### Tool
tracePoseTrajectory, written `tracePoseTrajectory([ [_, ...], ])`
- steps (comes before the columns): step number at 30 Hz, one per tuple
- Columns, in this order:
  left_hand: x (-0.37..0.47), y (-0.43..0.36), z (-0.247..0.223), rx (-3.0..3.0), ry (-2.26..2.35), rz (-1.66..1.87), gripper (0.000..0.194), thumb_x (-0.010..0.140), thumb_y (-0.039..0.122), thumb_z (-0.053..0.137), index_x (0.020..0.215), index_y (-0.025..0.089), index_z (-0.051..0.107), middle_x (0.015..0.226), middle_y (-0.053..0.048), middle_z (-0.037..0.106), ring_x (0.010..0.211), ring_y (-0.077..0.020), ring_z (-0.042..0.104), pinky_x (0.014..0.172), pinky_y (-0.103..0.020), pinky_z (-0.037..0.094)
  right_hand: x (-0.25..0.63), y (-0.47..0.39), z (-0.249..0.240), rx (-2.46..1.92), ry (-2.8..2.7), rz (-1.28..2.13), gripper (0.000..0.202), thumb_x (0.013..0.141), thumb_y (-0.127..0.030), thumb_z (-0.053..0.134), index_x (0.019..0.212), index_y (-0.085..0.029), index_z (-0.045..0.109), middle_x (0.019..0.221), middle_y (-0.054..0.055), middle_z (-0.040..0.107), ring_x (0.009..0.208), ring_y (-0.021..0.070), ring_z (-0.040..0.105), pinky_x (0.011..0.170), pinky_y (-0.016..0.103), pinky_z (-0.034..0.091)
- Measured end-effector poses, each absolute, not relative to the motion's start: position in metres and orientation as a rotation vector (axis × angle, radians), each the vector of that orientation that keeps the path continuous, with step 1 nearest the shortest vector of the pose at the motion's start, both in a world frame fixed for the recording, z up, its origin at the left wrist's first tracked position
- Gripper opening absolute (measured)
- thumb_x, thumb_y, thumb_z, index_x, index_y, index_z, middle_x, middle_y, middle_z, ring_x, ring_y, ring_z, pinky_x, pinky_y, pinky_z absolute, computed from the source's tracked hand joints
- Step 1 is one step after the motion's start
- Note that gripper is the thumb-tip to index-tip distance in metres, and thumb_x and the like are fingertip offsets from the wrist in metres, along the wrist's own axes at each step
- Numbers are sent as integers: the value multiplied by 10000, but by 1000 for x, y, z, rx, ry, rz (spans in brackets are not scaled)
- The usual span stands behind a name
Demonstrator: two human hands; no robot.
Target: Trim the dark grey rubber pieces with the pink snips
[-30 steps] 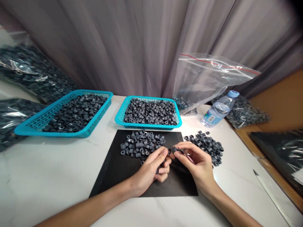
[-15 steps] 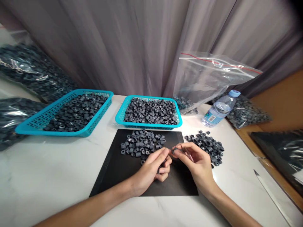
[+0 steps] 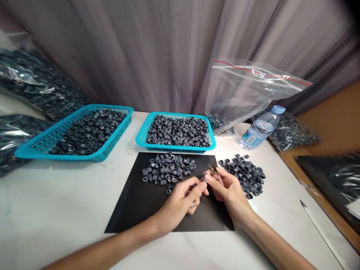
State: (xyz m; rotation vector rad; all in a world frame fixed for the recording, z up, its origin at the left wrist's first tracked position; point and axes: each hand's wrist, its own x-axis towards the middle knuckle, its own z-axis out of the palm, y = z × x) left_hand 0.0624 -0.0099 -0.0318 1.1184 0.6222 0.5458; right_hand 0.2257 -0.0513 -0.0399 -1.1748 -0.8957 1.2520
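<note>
My left hand [image 3: 185, 197] is closed, its thumb and index finger meeting a small grey plastic ring [image 3: 205, 179] at the fingertips of my right hand [image 3: 229, 189]. The curled left fingers hide most of what lies in that palm. A pair of small snips [image 3: 216, 171] with a pinkish handle sits in my right hand, blades pointing up and away. Both hands are above a black mat [image 3: 146, 210]. On the mat lies a pile of grey rings [image 3: 165, 168]; a second pile of rings [image 3: 244, 174] rests on the table by my right hand.
Two blue baskets [image 3: 140, 139] [image 3: 25, 152] hold many grey rings. A clear zip bag [image 3: 239, 86] and a water bottle [image 3: 260, 127] stand at the back right. Filled bags [image 3: 36, 86] lie at the left. A pointed white strip [image 3: 320, 228] lies at the right.
The snips' blades have swung up into view above my right hand. My left fingertips have moved right to meet the ring, and the left hand has turned slightly.
</note>
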Motion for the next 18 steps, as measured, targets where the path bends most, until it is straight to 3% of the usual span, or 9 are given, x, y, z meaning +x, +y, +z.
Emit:
tracePoseTrajectory([
  [3, 62, -9, -32, 1112, 632, 537, 355, 962, 489, 575, 850, 152, 576, 614, 88, 357, 479, -45, 225, 438, -208, 173, 227, -50, -38, -1165, -1057, 1072, 214, 845, -398, 796, 889, -204, 718, 820, 0, 631, 706, 102, 532, 621, 194, 435],
  [6, 62, -9, -32, 1111, 623, 538, 352, 973, 478, 561, 846, 150, 583, 626, 79, 371, 481, -47, 238, 437, -207, 184, 228, -50, -37, -1151, -1116, 1026, 168, 859, -381, 780, 899, -223, 737, 876, 11, 689, 830, 145, 600, 755, 235, 480],
  [13, 62, -8, -32, 1066, 601, 538, 402, 988, 501, 516, 837, 138, 601, 628, 58, 392, 510, -63, 261, 439, -201, 203, 229, -50, -39, -1217, -1079, 981, 210, 896, -414, 735, 942, -209, 739, 811, 3, 664, 628, 104, 485, 535, 230, 371],
  [18, 63, -4, -29, 960, 619, 529, 414, 959, 513, 560, 818, 128, 615, 604, 67, 381, 482, -48, 217, 432, -201, 146, 231, -52, -36, -1228, -1065, 964, 231, 904, -433, 721, 953, -208, 737, 867, 28, 694, 620, 113, 488, 508, 247, 346],
])
